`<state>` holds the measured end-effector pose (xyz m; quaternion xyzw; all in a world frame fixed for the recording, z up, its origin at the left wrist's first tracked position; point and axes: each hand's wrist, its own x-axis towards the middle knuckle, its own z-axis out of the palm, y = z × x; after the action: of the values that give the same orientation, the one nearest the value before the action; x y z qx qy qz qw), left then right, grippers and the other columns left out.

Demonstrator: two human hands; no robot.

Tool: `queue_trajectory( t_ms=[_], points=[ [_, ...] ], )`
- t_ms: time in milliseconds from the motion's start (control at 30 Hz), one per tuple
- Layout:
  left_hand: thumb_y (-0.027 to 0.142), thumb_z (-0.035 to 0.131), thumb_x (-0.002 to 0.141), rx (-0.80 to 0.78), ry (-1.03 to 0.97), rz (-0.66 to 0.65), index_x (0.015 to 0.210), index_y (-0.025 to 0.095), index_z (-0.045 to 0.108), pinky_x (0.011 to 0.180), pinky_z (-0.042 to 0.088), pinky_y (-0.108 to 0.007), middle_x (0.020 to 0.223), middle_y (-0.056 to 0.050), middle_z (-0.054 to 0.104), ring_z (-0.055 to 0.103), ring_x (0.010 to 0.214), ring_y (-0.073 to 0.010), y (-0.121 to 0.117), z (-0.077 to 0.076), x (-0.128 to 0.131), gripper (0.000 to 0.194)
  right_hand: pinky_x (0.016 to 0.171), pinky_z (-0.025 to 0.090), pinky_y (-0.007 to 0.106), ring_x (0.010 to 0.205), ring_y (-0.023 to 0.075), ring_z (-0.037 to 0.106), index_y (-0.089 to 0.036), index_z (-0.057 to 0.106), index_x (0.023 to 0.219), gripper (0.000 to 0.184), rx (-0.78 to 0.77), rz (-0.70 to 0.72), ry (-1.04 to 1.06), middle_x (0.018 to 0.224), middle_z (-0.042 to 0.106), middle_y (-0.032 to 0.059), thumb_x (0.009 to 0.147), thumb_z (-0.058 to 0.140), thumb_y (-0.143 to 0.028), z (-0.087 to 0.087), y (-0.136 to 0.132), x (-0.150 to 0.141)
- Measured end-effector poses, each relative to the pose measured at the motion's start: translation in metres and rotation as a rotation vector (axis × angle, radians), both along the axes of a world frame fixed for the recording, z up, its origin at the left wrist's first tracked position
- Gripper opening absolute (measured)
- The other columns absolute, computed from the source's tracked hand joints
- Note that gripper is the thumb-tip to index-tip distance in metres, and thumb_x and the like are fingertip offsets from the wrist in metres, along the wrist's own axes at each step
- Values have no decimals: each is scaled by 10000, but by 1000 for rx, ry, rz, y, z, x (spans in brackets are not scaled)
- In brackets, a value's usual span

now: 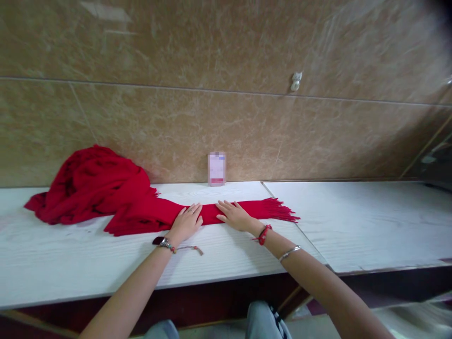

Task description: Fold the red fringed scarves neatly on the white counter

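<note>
A red scarf [211,214] lies along the white tabletop, flattened into a narrow strip whose fringed end points right. Its left part is bunched into a loose heap against the wall. My left hand [187,222] rests flat on the strip near the heap, fingers stretched out. Resting on the same strip a little to the right is my right hand [236,216], also flat with fingers spread. Between the two hands a short stretch of red cloth shows. Neither hand grips the cloth.
A small blurred card or box [216,169] leans upright on the wall behind the scarf. The white table [367,226] has a seam to the right of the fringe. On the tiled wall [226,122] sits a small white cat-shaped hook [296,81]. A dark object [438,162] stands at far right.
</note>
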<state>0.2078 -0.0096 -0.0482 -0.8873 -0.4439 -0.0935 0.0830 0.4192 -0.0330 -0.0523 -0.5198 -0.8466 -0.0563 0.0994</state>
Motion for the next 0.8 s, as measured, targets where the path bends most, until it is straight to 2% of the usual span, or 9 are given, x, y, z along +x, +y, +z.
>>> queue_trajectory(
  t_ms=[100, 233, 333, 433, 467, 533, 633, 733, 800],
  points=[
    [253, 280, 869, -20, 24, -1, 1310, 121, 385, 1030, 279, -370, 1385, -80, 367, 319, 1277, -188, 0, 2, 0, 472, 962, 321, 529, 1273, 274, 309, -197, 355, 1334, 450, 48, -25, -79, 1400, 324, 125, 921, 301, -370, -9, -2, 32],
    [254, 283, 870, -45, 31, 15, 1317, 112, 375, 1028, 284, -376, 1392, -81, 353, 305, 1285, -196, 0, 4, 1, 478, 935, 322, 574, 1276, 294, 296, -189, 453, 1265, 384, 45, -101, -213, 1402, 317, 123, 924, 283, -233, -18, -17, 108],
    [251, 289, 869, -56, 27, 26, 1315, 114, 378, 1030, 280, -377, 1395, -81, 348, 297, 1289, -198, -1, 5, 2, 475, 915, 319, 610, 1270, 284, 314, -197, 447, 1267, 395, -23, -303, -224, 1393, 336, 122, 914, 270, -186, -20, -31, 163],
    [243, 291, 866, -57, 18, 22, 1311, 112, 385, 1031, 278, -385, 1393, -86, 350, 301, 1287, -202, -1, 5, 3, 474, 936, 257, 645, 1276, 288, 301, -229, 436, 1275, 397, -51, -472, -218, 1393, 346, 97, 901, 304, -211, -8, -40, 182],
    [242, 292, 864, -55, 16, 19, 1309, 112, 387, 1030, 280, -387, 1392, -88, 353, 304, 1285, -204, 0, 4, 4, 474, 956, 239, 634, 1283, 285, 289, -224, 421, 1288, 402, -29, -486, -198, 1396, 341, 99, 902, 309, -239, -2, -39, 175],
    [240, 296, 860, -44, 13, 14, 1307, 117, 392, 1027, 284, -383, 1387, -89, 362, 313, 1281, -205, 0, 3, 4, 473, 997, 231, 578, 1298, 268, 260, -187, 376, 1322, 437, 44, -437, -125, 1407, 316, 119, 911, 290, -309, 11, -33, 143],
    [251, 287, 864, -23, 5, 12, 1309, 126, 389, 1029, 279, -389, 1384, -88, 369, 316, 1278, -204, 1, 1, 3, 473, 1038, 216, 499, 1314, 247, 224, -125, 340, 1341, 493, 73, -214, -32, 1420, 279, 142, 918, 260, -367, 21, -15, 66],
    [268, 272, 874, -28, 4, 14, 1317, 133, 376, 1035, 267, -401, 1391, -85, 358, 308, 1281, -204, -1, 1, 2, 475, 1021, 252, 490, 1309, 256, 235, -93, 346, 1329, 511, 41, -78, 14, 1407, 296, 169, 919, 268, -386, 14, -1, -5],
    [267, 267, 878, -33, 15, 9, 1321, 130, 369, 1039, 261, -396, 1397, -85, 349, 299, 1286, -202, -2, 2, 1, 475, 1005, 282, 480, 1294, 258, 271, -77, 357, 1317, 502, 26, -67, 17, 1384, 336, 182, 922, 272, -373, 6, 2, -27]
  ],
)
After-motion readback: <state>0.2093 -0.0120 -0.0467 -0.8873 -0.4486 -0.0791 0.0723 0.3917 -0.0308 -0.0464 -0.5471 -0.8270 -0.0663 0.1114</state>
